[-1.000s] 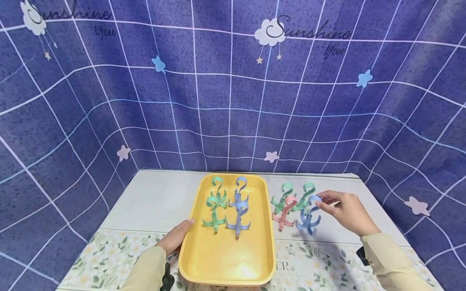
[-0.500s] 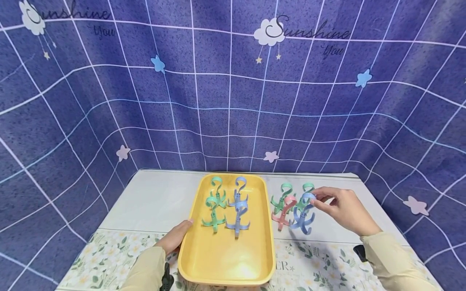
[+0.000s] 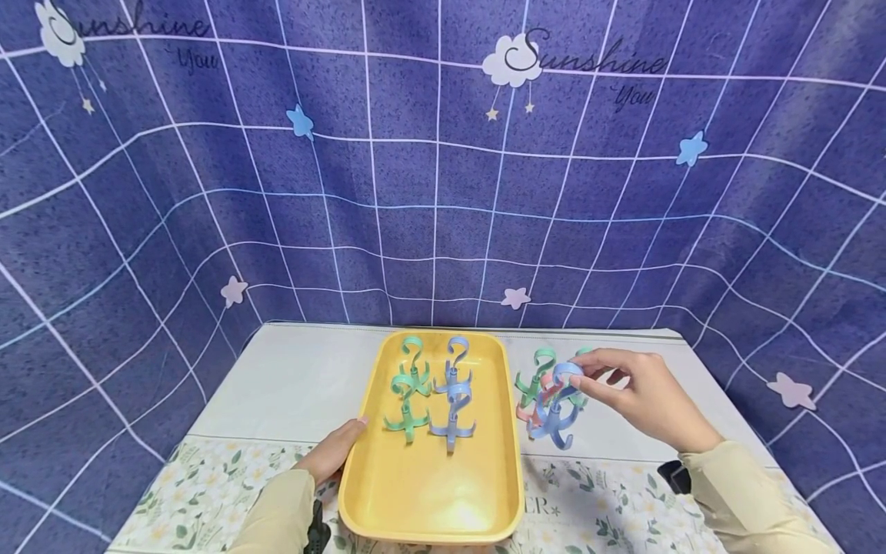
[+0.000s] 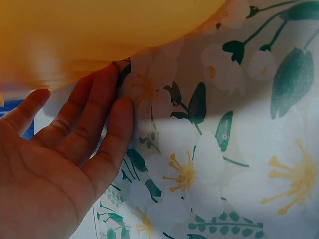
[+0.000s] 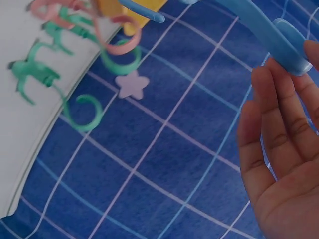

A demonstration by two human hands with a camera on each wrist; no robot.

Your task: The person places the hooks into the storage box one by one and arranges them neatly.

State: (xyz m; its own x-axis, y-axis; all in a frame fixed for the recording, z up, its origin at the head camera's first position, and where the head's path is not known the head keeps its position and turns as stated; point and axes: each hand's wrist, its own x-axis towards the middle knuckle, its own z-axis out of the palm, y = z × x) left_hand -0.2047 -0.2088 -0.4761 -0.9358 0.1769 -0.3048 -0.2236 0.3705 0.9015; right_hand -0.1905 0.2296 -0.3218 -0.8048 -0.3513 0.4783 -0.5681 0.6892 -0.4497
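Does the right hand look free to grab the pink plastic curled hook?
Probably not yet: the right hand pinches a blue plastic curled hook, partly covering the pink hook in the head view.

Glare lights the tray (image 3: 443, 496); wrist views are dim, perhaps blurred.
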